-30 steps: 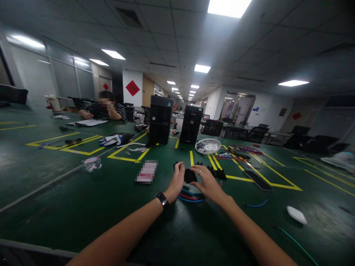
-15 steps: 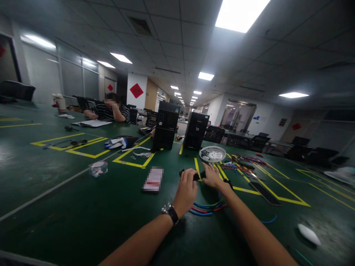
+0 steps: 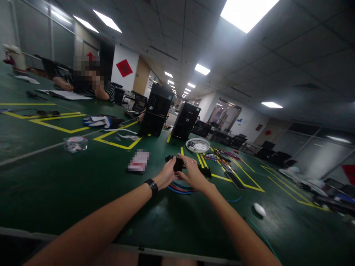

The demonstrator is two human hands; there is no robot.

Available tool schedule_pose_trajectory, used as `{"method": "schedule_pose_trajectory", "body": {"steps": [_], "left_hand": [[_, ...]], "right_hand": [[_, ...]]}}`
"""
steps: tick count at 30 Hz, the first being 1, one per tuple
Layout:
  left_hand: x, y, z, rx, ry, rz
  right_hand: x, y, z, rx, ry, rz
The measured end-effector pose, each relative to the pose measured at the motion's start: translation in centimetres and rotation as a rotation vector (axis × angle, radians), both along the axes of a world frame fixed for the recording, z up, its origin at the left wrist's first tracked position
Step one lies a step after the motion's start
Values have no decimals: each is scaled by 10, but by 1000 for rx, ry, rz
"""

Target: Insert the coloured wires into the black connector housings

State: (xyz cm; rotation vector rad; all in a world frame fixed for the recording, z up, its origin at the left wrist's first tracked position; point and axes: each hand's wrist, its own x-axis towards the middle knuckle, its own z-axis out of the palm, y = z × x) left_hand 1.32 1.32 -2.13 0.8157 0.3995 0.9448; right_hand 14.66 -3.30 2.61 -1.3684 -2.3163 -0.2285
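Note:
In the head view, my left hand (image 3: 167, 173) is closed around a small black object (image 3: 178, 164) just above the green table. My right hand (image 3: 193, 173) meets it from the other side, thumb below and fingers above the same object. Its exact kind cannot be made out. Another dark piece (image 3: 205, 171) shows just beyond my right wrist. Under the hands lies a bundle of blue, red and green wires (image 3: 179, 188), partly covered by them.
A phone-like item (image 3: 138, 161) lies left of my hands. Further off are a clear box (image 3: 75, 144), gloves (image 3: 100, 122), two black computer towers (image 3: 156, 109) and a white round basket (image 3: 198, 145). Loose cables (image 3: 222, 157) and a white mouse-like object (image 3: 259, 210) are rightward. A person sits far left.
The view has tilted and turned right. My hands, apart before with dark pieces at each, have come together on one black object, and my left hand has rolled palm inward.

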Motion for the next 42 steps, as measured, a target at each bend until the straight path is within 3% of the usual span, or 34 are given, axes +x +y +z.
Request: {"method": "schedule_pose_trajectory", "body": {"steps": [2, 4, 6, 9, 10, 14, 19, 25, 29, 32, 36, 42], "left_hand": [[-1, -3, 0, -13, -20, -29], [-2, -4, 0, -17, -8, 5], [-3, -2, 1, -20, 7, 46], [-3, 1, 3, -12, 23, 72], [-3, 2, 4, -5, 20, 69], [1, 3, 3, 8, -30, 48], [3, 3, -1, 28, -11, 67], [6, 1, -5, -20, -96, 29], [9, 0, -6, -66, -131, 75], [10, 2, -6, -78, -113, 112], [12, 2, -8, -50, -12, 134], [18, 1, -14, -46, -13, 143]], "right_hand": [[3, -24, 3, 12, -14, -32], [28, -46, 4, 41, -6, -156], [68, -68, 0, 11, -35, -349], [133, -99, -18, -195, -172, -728], [150, -108, -26, -260, -196, -794], [184, -124, -50, -354, -173, -734], [154, -94, -43, -187, 7, -613], [52, -35, -18, -62, 413, -310], [1, -12, -19, -28, 570, -181], [-9, -5, -30, -44, 661, -140], [-1, -1, -45, -63, 632, -165], [8, -2, -47, -4, 586, -233]]}}
